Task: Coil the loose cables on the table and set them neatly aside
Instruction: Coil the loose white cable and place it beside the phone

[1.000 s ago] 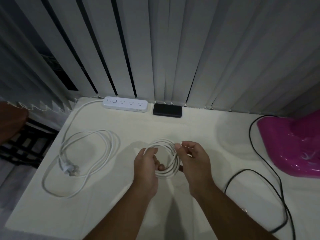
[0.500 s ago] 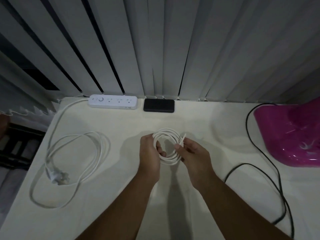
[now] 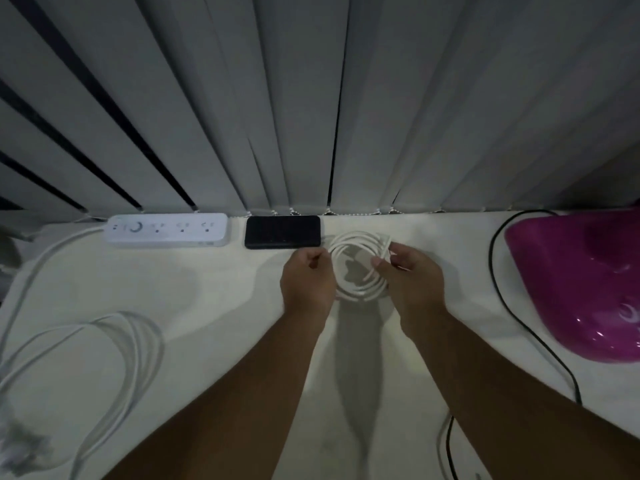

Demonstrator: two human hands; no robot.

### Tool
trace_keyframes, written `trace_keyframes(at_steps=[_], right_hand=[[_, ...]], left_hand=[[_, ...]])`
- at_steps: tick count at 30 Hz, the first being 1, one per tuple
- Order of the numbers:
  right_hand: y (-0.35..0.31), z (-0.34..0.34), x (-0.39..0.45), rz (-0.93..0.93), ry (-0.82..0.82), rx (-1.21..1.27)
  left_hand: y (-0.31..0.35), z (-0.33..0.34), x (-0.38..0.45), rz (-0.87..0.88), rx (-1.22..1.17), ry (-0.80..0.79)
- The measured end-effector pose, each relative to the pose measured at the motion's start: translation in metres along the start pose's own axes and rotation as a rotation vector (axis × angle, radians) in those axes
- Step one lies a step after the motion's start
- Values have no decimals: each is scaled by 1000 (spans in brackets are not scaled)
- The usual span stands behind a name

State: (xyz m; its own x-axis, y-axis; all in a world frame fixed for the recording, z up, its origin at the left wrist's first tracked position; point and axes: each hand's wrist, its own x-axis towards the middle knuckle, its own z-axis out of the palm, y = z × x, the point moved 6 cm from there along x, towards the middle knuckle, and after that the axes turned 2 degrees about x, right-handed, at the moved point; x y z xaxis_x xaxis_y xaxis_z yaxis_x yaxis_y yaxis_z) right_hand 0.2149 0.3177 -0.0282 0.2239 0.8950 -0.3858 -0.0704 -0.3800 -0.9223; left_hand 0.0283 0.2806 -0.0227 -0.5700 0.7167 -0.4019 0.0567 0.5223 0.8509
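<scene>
Head view is showing a white cable coil (image 3: 360, 268) wound in several round loops, lying toward the far middle of the table (image 3: 214, 306). Left hand (image 3: 306, 284) and right hand (image 3: 412, 282) are pinching its opposite sides. A black device (image 3: 282, 232) is sitting just left of the coil, a power strip (image 3: 168, 230) farther left, and a black cable (image 3: 498, 299) is trailing right.

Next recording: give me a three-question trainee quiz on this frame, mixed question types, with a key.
1. True or false: the white coil is held by both the left hand and the right hand.
2. What lies directly left of the coil, against the blinds? A) pink basin B) black device C) scissors
3. Fill in: the black cable runs along the ___ basin.

Key: 1 true. 2 B, the black device; beyond it lies the power strip. 3 pink.
</scene>
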Motion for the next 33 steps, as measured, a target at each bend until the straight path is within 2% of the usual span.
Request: trace_keyframes(at_steps=[5,8,12,15,17,23,29,33], right_hand=[[-9,3,43,-82,92,-128],[-14,9,48,-185,5,-378],[-11,22,27,-432,-162,-676],[9,29,18,-411,-308,-896],[14,30,18,-438,-336,-1017],[8,29,26,-545,-385,-1210],[3,30,29,-500,-446,-1264],[-13,30,25,-491,-394,-1312]], left_hand=[[17,28,28,37,86,-190],[23,37,24,184,158,-283],[19,46,-4,571,475,-294],[3,53,-6,685,807,-288],[0,54,-3,727,948,-256],[3,57,10,754,1095,-316],[16,52,11,678,1139,-427],[29,39,7,678,1126,-394]])
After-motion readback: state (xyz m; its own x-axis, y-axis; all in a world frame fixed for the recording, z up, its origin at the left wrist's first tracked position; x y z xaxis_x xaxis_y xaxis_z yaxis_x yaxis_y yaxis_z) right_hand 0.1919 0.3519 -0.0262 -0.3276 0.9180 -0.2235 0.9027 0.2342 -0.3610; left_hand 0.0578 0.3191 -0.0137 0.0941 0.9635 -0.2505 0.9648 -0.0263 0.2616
